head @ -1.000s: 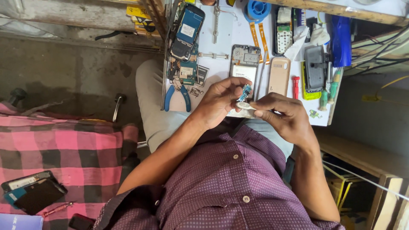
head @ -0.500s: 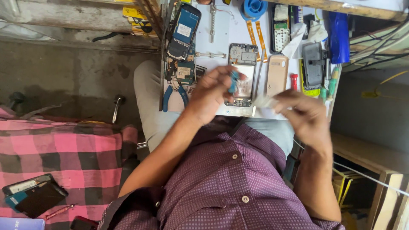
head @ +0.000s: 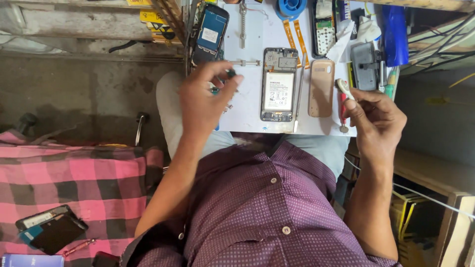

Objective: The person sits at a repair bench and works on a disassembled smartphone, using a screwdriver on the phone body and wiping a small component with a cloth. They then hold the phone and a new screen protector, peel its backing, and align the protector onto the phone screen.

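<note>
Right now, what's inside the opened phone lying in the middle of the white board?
Inside the opened phone, a white-labelled battery fills the middle, with circuit parts above it and a narrow board strip at the bottom end. Whatever lies beneath the battery is covered. Neither hand touches it.

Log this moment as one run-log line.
left hand: pinching a small dark part over white board | right hand: holding white strip | opened phone: flat, untouched, between hands

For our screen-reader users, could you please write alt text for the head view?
A person's left hand pinches a small dark part and the right hand a small white piece, above a white work board with an opened phone and a tan back cover.
</note>
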